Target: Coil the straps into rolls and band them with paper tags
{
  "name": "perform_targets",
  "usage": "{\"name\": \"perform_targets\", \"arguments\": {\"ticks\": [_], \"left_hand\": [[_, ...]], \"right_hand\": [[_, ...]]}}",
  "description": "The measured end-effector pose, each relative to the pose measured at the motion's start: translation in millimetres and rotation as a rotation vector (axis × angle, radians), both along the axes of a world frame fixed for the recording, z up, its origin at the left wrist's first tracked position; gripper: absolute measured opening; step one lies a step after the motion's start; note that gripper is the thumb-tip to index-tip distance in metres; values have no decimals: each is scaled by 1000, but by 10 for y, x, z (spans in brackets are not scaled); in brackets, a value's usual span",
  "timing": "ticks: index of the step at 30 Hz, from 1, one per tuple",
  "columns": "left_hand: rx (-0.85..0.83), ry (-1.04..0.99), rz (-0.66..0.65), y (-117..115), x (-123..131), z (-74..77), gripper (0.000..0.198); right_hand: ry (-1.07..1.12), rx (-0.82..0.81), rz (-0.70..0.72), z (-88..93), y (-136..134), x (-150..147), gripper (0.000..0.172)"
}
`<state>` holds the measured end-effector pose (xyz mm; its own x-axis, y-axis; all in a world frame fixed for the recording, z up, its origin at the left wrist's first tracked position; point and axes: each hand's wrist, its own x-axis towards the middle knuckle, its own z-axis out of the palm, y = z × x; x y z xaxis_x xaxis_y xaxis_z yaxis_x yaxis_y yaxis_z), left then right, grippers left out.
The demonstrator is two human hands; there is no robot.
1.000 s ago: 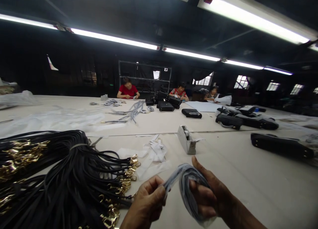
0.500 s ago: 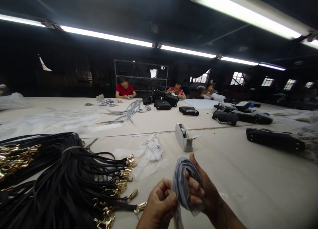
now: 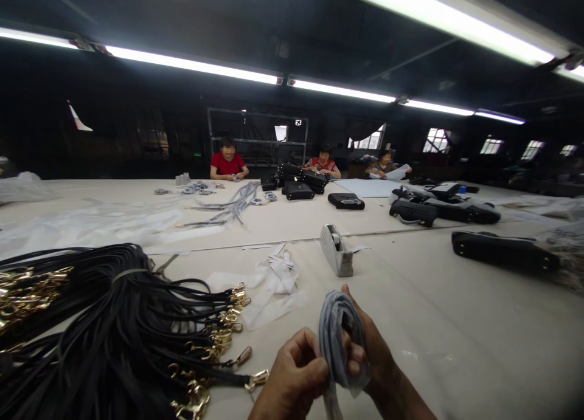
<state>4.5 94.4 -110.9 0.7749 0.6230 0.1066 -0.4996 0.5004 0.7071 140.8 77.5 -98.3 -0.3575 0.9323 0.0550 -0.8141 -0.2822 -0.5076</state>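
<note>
A coiled strap in thin translucent wrapping (image 3: 335, 329) is held above the table near the lower middle of the view. Its grey-looking loops circle the fingers of my right hand (image 3: 371, 353), which grips the coil from the right with the thumb up. My left hand (image 3: 298, 371) pinches the wrapped strap at the coil's left side, and a loose tail hangs down between the hands. Left of my hands lies a big bundle of black straps (image 3: 118, 323) with gold clasps (image 3: 223, 335), tied by a pale band.
A tape dispenser (image 3: 336, 250) stands just beyond my hands, beside paper scraps and slips (image 3: 280, 274). Black bags (image 3: 504, 251) lie to the right and farther back. Wrapped straps (image 3: 232, 204) lie across the table. Several people (image 3: 228, 161) sit at the far edge.
My right hand and the coil have turned slightly, with the thumb shifting a little left and down. Both hands keep their hold. A far person at right now lifts a pale sheet.
</note>
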Motion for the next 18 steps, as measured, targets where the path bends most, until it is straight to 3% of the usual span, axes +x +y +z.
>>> {"name": "perform_targets", "arguments": {"ticks": [6, 9, 13, 18], "left_hand": [[0, 91, 48, 127, -47, -188, 48], [60, 153, 62, 182, -69, -252, 53], [185, 203, 29, 205, -85, -140, 51], [280, 285, -138, 254, -125, 103, 51]], "right_hand": [[-112, -206, -141, -117, 19, 48, 67], [-127, -215, -212, -126, 29, 33, 62], [-185, -103, -284, -124, 68, 20, 60], [-440, -29, -418, -242, 227, -69, 66]]}}
